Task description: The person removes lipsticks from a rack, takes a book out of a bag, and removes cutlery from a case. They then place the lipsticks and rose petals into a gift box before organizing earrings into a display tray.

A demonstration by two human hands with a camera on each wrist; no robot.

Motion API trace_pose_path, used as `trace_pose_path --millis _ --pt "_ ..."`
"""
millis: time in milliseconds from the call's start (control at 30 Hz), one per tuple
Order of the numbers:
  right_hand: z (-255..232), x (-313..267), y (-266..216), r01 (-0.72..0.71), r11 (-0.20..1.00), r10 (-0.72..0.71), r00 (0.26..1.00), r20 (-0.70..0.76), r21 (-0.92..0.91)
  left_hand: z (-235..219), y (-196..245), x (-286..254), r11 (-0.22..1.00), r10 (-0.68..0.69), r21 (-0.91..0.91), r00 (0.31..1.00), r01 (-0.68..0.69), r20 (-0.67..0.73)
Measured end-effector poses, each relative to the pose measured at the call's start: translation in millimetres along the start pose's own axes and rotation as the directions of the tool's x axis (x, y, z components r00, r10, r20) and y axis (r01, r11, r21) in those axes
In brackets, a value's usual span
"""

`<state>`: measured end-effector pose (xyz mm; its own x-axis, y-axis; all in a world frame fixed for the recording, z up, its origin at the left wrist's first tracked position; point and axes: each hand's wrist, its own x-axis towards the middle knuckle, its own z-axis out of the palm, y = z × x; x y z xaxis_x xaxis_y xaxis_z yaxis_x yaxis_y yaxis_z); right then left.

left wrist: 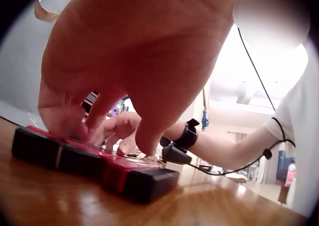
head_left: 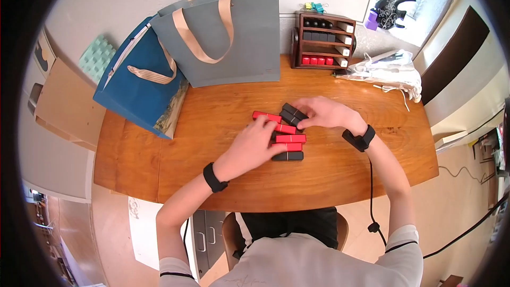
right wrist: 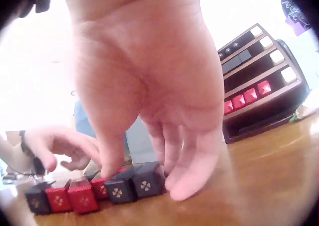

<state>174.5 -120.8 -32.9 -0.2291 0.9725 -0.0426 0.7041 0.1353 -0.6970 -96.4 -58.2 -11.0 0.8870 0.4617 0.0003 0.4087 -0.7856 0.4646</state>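
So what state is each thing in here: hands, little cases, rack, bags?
Red cases: lying flat on the table, partly covered.
Black cases: lying flat.
Left hand: touching red cases, thumb apart from fingers.
Right hand: at two black cases; how firmly it holds them, I can't tell.
Rack: upright, partly filled.
Grey bag: standing, front handle drooping.
Blue bag: standing, handle drooping.

The wooden table [head_left: 329, 180] looks glossy, the black sticks [head_left: 294, 156] smooth.
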Motion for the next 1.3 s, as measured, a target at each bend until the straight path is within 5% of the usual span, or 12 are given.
trace_pose_path --millis 133,167,267,467,567,667,867,967,1167,1300 --pt "0.0 15.9 -3.9 -0.013 0.988 0.006 0.999 -0.042 -0.155 -5.5 -30.9 21.8 0.985 0.136 0.136 0.954 -0.103 -0.266" --pt "1.0 20.6 -4.2 0.006 0.983 -0.016 0.999 -0.051 -0.185 -1.9 -37.7 26.7 0.988 0.110 0.135 0.963 -0.078 -0.247" --pt "-5.4 24.2 -19.3 -0.219 0.976 0.219 0.976 0.009 -0.011 0.6 -45.3 36.8 0.994 0.048 0.102 0.982 -0.030 -0.182" --pt "-10.4 15.4 -35.3 -0.219 0.975 0.221 0.974 0.049 -0.041 0.1 -36.1 38.5 0.999 0.051 -0.015 0.992 -0.053 -0.112" --pt "-13.2 24.4 -27.2 -0.330 0.944 0.331 0.940 0.088 -0.022 -3.0 -36.2 45.1 0.998 0.057 0.016 0.998 -0.056 -0.019" --pt "-15.3 31.2 -18.5 -0.293 0.946 0.298 0.954 0.017 -0.138 -12.8 -18.9 50.6 0.996 -0.039 -0.072 0.993 0.047 0.114" --pt "-13.3 44.9 1.2 -0.250 0.946 0.234 0.967 -0.097 -0.209 -6.2 -32.6 82.2 0.992 0.104 -0.053 0.987 -0.111 -0.119" --pt "-7.1 51.7 6.1 -0.243 0.944 0.188 0.952 -0.242 -0.224 -7.4 -43.0 99.3 0.999 0.004 -0.046 0.990 -0.011 -0.144" --pt "-17.6 62.6 8.0 -0.340 0.935 0.345 0.938 -0.036 0.107 -5.5 -76.9 121.2 1.000 -0.020 -0.021 0.977 0.016 -0.212" --pt "-15.2 64.7 11.5 -0.328 0.932 0.340 0.938 -0.065 0.152 -12.2 -72.0 119.0 0.999 -0.018 -0.038 0.979 0.011 -0.202"
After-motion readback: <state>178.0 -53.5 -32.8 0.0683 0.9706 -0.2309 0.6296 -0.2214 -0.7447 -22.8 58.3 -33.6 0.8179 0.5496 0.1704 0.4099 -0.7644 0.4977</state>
